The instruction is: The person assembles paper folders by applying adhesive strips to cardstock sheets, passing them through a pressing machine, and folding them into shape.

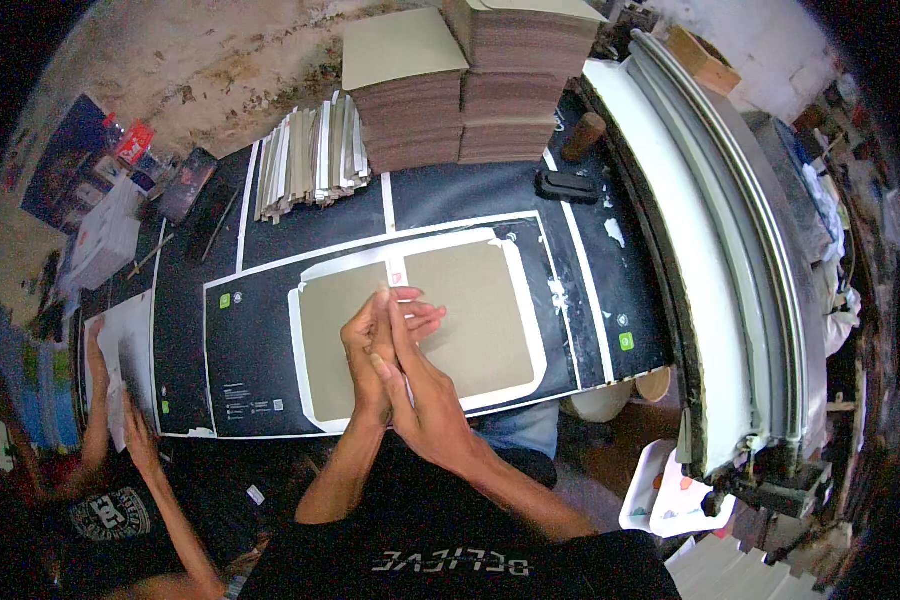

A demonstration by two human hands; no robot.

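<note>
Behind the joined hands [395,350], 2 cardboard stacks [470,90] stand.

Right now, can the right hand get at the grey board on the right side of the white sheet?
Probably yes: the right hand hovers just beside the right grey board, pressed against the left hand, with nothing lying between.

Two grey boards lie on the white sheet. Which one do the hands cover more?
The left grey board: both hands overlap its right part, while the right grey board is nearly fully visible.
</note>
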